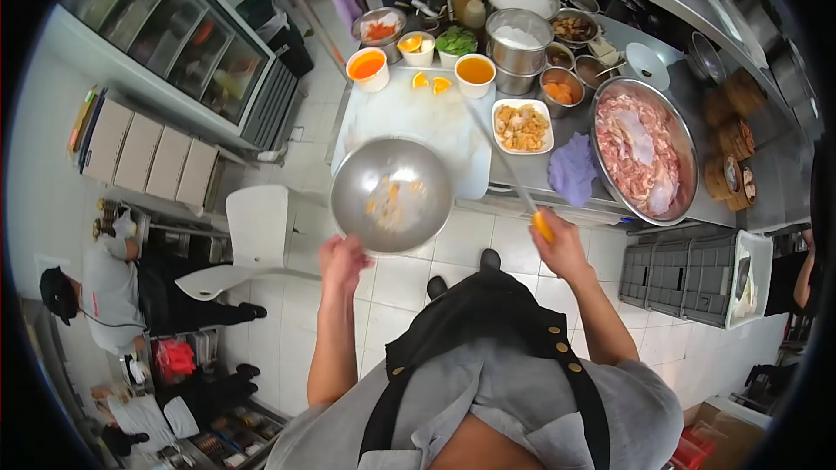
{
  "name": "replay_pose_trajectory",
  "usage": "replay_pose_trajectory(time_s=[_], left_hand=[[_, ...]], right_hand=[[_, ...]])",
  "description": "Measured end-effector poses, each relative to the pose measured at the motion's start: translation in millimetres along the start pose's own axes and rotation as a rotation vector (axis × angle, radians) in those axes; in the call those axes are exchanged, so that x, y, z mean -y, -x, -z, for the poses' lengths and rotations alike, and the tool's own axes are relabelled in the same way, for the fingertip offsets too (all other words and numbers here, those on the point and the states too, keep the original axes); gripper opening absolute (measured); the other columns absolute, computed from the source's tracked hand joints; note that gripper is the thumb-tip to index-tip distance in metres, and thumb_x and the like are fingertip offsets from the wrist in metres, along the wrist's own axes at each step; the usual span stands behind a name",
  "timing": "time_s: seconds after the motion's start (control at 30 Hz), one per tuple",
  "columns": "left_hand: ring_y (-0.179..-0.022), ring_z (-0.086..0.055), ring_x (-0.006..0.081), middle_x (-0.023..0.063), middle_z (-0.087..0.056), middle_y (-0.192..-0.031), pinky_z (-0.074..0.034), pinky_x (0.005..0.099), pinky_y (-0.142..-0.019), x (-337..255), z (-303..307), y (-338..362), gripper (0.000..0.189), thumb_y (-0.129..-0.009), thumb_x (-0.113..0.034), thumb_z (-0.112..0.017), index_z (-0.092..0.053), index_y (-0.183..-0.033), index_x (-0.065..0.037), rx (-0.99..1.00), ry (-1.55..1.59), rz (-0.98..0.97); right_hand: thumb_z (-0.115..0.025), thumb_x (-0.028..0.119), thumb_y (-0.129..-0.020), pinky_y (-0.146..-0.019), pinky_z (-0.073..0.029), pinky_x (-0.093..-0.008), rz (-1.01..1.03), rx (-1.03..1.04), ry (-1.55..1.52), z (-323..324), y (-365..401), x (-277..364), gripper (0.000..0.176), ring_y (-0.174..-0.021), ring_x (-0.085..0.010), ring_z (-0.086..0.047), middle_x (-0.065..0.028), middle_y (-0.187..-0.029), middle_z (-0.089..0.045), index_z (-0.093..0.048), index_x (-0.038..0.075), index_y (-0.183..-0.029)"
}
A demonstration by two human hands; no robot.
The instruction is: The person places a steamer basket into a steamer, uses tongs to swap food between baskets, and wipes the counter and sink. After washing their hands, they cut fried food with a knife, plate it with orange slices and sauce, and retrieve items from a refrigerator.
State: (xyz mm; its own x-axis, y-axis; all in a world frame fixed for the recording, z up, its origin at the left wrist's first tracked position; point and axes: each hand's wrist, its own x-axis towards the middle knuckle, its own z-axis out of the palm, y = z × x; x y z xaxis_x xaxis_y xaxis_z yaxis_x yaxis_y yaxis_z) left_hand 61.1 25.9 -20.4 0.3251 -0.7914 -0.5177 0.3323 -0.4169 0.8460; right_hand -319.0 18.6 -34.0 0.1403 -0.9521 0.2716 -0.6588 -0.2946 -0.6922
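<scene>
We cannot make out the far end of the long, narrow metal tool with an orange-yellow handle (pixel 542 226); it blurs into the area near the white board (pixel 383 113). Our right hand (pixel 562 246), right of center, is closed around that handle, with the shaft running up and to the left from the grip.

Our left hand (pixel 343 263), left of center, is blurred, its fingers curled at the lower-left rim of the wide, round, silvery metal bowl (pixel 422 165); we cannot tell whether they pinch it. The bowl lies up and to the right of that hand, with small orange and pale bits inside too indistinct to name, and covers the board's lower-left part.

Above our right hand are a crumpled purple cloth (pixel 572 169) and a white square dish of orange-brown pieces (pixel 522 127). At the upper right, a large oval metal basin (pixel 694 157) holds pink raw meat (pixel 631 122).
</scene>
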Motion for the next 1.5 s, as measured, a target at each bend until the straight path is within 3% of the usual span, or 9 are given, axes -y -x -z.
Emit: replay_pose_trajectory(time_s=[0.43, 0.5, 0.57, 0.67, 0.9, 1.03, 1.3, 1.4, 1.5], left_hand=[[-0.067, -0.062, 0.0316, 0.0191, -0.060, -0.092, -0.056, 0.0434, -0.048, -127, -377, -161, 0.025, -0.081, -0.008, -0.061, -0.053, -0.101, 0.006, 0.527, 0.117, -0.064], [-0.082, -0.058, 0.0345, 0.0191, -0.056, -0.095, -0.053, 0.0464, -0.063, -139, -372, -132, 0.021, -0.083, -0.013, -0.060, -0.052, -0.096, 0.002, 0.274, -0.157, -0.332], [-0.092, -0.051, 0.0355, 0.0192, -0.053, -0.097, -0.044, 0.0458, -0.079, -156, -351, -138, 0.019, -0.084, -0.016, -0.060, -0.051, -0.092, -0.001, -0.275, -0.322, -1.346], [-0.096, -0.049, 0.0341, 0.0158, -0.055, -0.093, -0.038, 0.0434, -0.083, -279, -322, -80, 0.020, -0.082, -0.016, -0.059, -0.054, -0.095, -0.002, -0.295, -0.208, -1.675], [-0.112, -0.052, 0.0335, 0.0134, -0.061, -0.113, -0.033, 0.0599, -0.085, -447, -348, -100, 0.035, -0.076, -0.020, -0.061, -0.061, -0.107, -0.006, -0.429, -1.271, -1.198], [-0.099, -0.060, 0.0287, 0.0079, -0.067, -0.100, -0.034, 0.0542, -0.086, -446, -337, -99, 0.026, -0.075, -0.021, -0.061, -0.068, -0.098, -0.012, -0.594, -1.383, -1.206], [-0.102, -0.052, 0.0278, 0.0093, -0.061, -0.096, -0.035, 0.0447, -0.079, -403, -285, -87, 0.008, -0.065, -0.010, -0.060, -0.064, -0.071, -0.007, -0.777, -0.841, -2.110], [-0.119, -0.046, 0.0362, 0.0155, -0.056, -0.111, -0.036, 0.0484, -0.093, -324, -231, -31, 0.010, -0.060, -0.001, -0.057, -0.053, -0.069, -0.002, -0.353, -0.934, -2.296], [-0.127, -0.033, 0.0452, 0.0236, -0.044, -0.124, -0.025, 0.0578, -0.104, -171, -169, -81, 0.022, -0.055, -0.005, -0.058, -0.059, -0.077, 0.001, 0.095, -1.159, -1.784]], right_hand=[[-0.064, 0.010, -0.079, -0.058, -0.047, -0.0337, -0.363, -0.203, 0.029, 53, 71, -33, 0.028, -0.061, -0.0232, -0.060, -0.0163, -0.070, -0.059, -0.059, -0.002, -0.104], [-0.063, 0.008, -0.080, -0.055, -0.044, -0.0318, -0.400, -0.189, 0.010, 56, 74, -32, 0.025, -0.056, -0.0196, -0.053, -0.0125, -0.064, -0.054, -0.059, -0.001, -0.102], [-0.063, 0.008, -0.080, -0.053, -0.042, -0.0311, -0.394, -0.219, -0.013, 58, 77, -40, 0.023, -0.054, -0.0170, -0.049, -0.0110, -0.062, -0.052, -0.059, -0.001, -0.100], [-0.065, 0.010, -0.078, -0.051, -0.044, -0.0347, -0.426, -0.192, -0.016, 67, 72, -41, 0.026, -0.052, -0.0278, -0.055, -0.0163, -0.064, -0.055, -0.059, 0.000, -0.102], [-0.066, 0.010, -0.078, -0.051, -0.043, -0.0338, -0.385, -0.176, -0.037, 79, 63, -35, 0.026, -0.051, -0.0242, -0.053, -0.0151, -0.062, -0.054, -0.059, -0.001, -0.101], [-0.066, 0.010, -0.078, -0.051, -0.044, -0.0343, -0.365, -0.246, -0.042, 73, 73, -48, 0.026, -0.052, -0.0258, -0.054, -0.0156, -0.063, -0.055, -0.059, -0.001, -0.100], [-0.065, 0.009, -0.079, -0.053, -0.045, -0.0350, -0.375, -0.194, -0.012, 76, 78, -43, 0.023, -0.054, -0.0291, -0.056, -0.0168, -0.065, -0.056, -0.058, -0.001, -0.099], [-0.064, 0.010, -0.080, -0.052, -0.043, -0.0329, -0.364, -0.169, 0.023, 72, 89, -55, 0.024, -0.053, -0.0245, -0.054, -0.0151, -0.063, -0.054, -0.058, -0.001, -0.101], [-0.064, 0.010, -0.082, -0.051, -0.042, -0.0302, -0.530, -0.101, -0.031, 75, 89, -38, 0.025, -0.053, -0.0175, -0.050, -0.0120, -0.063, -0.052, -0.058, -0.001, -0.104]])
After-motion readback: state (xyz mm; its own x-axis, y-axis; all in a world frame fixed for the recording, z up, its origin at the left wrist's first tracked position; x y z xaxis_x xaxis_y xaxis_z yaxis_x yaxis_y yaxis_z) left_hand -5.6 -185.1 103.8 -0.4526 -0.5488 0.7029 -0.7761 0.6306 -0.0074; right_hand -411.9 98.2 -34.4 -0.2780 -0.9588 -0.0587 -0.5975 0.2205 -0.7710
